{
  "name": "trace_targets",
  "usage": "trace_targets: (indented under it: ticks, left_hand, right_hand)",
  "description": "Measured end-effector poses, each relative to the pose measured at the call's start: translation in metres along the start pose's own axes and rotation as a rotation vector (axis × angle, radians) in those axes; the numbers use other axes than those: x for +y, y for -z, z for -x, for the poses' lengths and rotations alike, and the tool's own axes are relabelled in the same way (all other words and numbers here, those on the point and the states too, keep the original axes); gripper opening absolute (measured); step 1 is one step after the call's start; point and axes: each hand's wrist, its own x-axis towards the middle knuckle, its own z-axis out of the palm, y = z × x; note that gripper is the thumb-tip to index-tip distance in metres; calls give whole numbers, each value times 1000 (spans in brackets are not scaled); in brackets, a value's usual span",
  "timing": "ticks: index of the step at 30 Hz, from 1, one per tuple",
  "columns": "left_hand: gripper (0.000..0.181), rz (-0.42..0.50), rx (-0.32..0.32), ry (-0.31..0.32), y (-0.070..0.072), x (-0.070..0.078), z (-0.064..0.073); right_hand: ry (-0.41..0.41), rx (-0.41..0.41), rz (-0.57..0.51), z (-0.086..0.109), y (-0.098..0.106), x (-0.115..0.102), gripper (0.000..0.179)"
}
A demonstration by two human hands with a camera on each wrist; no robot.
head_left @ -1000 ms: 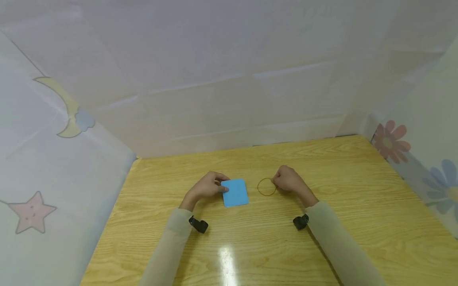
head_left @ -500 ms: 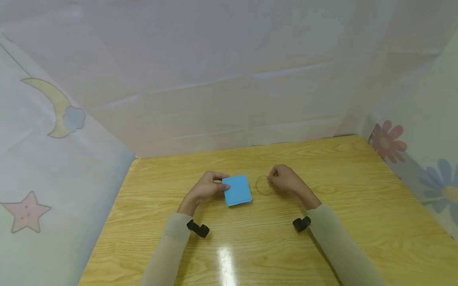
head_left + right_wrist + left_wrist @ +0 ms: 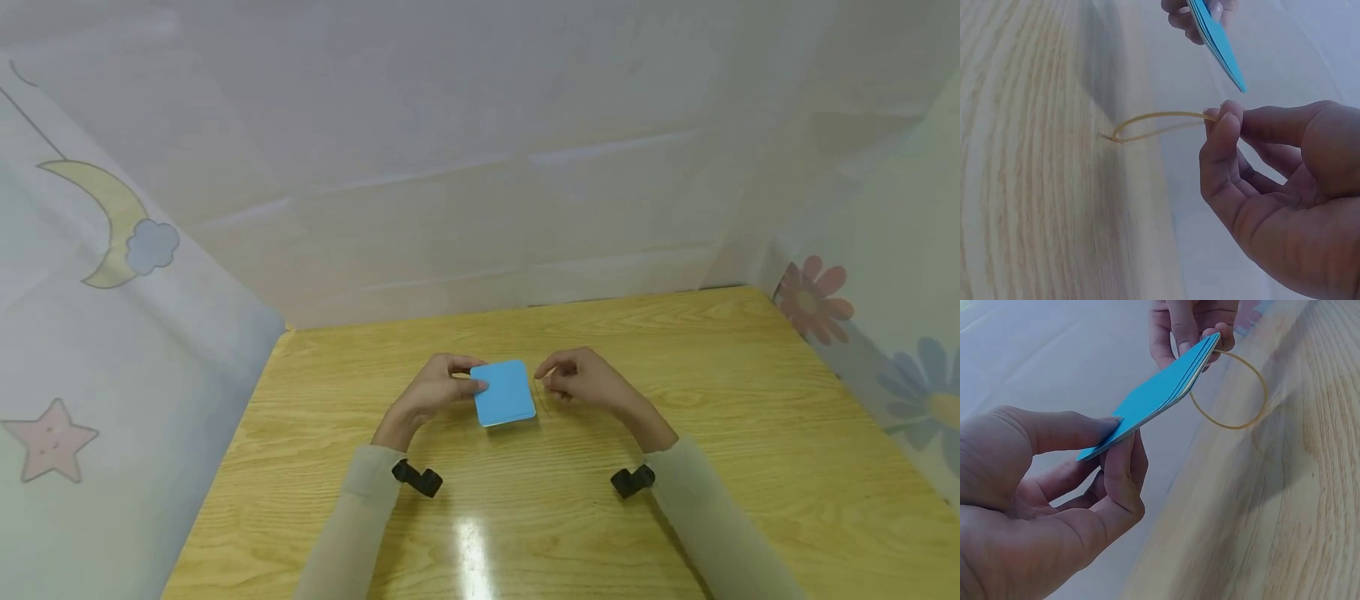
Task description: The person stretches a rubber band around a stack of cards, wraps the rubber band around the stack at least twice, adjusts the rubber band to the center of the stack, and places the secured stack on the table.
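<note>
My left hand (image 3: 441,390) pinches a thin stack of square blue cards (image 3: 506,393), thumb on top and fingers beneath. The stack has rounded corners, and its layered edges (image 3: 1194,369) fan slightly apart in the left wrist view. It is tilted and raised over the table. Just to the right, my right hand (image 3: 588,382) pinches a yellow rubber band (image 3: 1160,115) between thumb and fingertip. The band hangs as a loose loop beside the cards, apart from them in the right wrist view. From the head it shows only as a thin line.
The wooden table (image 3: 480,508) lies under both hands. A pale sheet wall (image 3: 480,208) stands at its back edge. Printed side walls flank it, with a moon (image 3: 112,221) on the left and a red flower (image 3: 813,298) on the right.
The card stack has risen from near the table and shifted slightly right with my left hand. My right hand has moved left with the rubber band, its loop turning edge-on to the head view.
</note>
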Motion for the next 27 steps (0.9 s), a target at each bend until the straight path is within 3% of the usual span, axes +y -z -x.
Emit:
trace_targets:
  ticks: [14, 27]
  left_hand:
    - [41, 31, 8, 7, -1, 3, -1]
    - [40, 26, 3, -10, -4, 3, -1]
  right_hand:
    - [-59, -38, -166, 1, -6, -1, 35]
    - [-40, -12, -161, -1, -12, 2, 28]
